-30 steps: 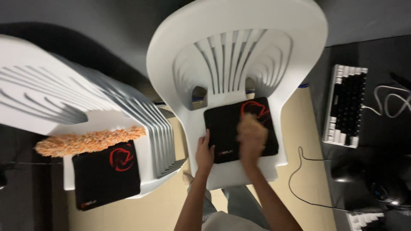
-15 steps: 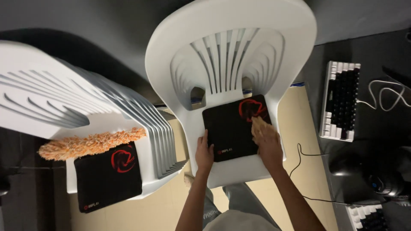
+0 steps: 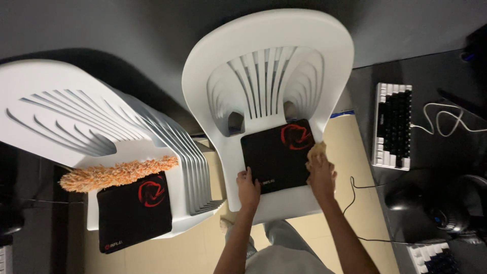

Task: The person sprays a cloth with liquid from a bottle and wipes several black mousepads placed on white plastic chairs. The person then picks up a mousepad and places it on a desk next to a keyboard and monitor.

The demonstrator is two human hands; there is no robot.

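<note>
In the head view, a black mouse pad (image 3: 276,155) with a red emblem is seen lying flat on the seat of a white plastic chair (image 3: 269,61), its near edge towards the person. The left hand (image 3: 248,187) is laid on the pad's near left corner, fingers pressed flat and the thumb on the pad, so that the pad is pinned down rather than grasped; the forearm is extended up from the bottom of the frame. The right hand (image 3: 320,172) is set at the pad's right edge, palm down and fingers curled over a small tan cloth (image 3: 318,148), which is held bunched under the fingertips against the pad. To the left, a stack of white chairs (image 3: 127,137) is shown, bearing a second black mouse pad (image 3: 134,210) and an orange fluffy duster (image 3: 116,173) lying just behind it. On the dark desk at the right, a black-and-white keyboard (image 3: 391,126) is seen, well apart from the hands.
</note>
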